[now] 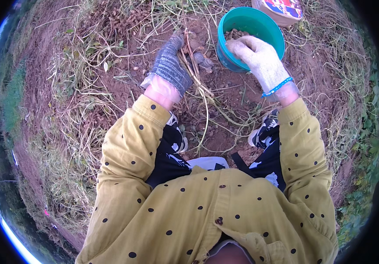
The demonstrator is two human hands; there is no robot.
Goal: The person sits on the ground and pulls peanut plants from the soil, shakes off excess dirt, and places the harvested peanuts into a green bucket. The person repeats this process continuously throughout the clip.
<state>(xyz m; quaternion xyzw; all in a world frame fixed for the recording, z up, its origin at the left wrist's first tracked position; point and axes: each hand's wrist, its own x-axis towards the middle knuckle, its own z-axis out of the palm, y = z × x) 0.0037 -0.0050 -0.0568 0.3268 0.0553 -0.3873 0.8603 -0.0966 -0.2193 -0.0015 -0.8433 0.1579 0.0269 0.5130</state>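
My left hand (173,62), in a grey knit glove, is closed around a bundle of plant stems (194,71) that trail down between my feet. Brownish clumps, apparently peanut pods or clods, lie at the stems beside the glove. My right hand (257,56), in a white knit glove with a blue cuff edge, reaches over the near left rim of a teal plastic bucket (268,24). Its fingertips point into the bucket, close to a small heap of peanuts in the shell (235,34). Whether they hold anything is hidden.
Pulled plants with long pale stems (77,85) cover the soil to the left, with more pods (133,18) at the top. A pale bag with a coloured print (280,16) stands behind the bucket. My shoes (265,130) are on the soil below my hands; green leaves border the right.
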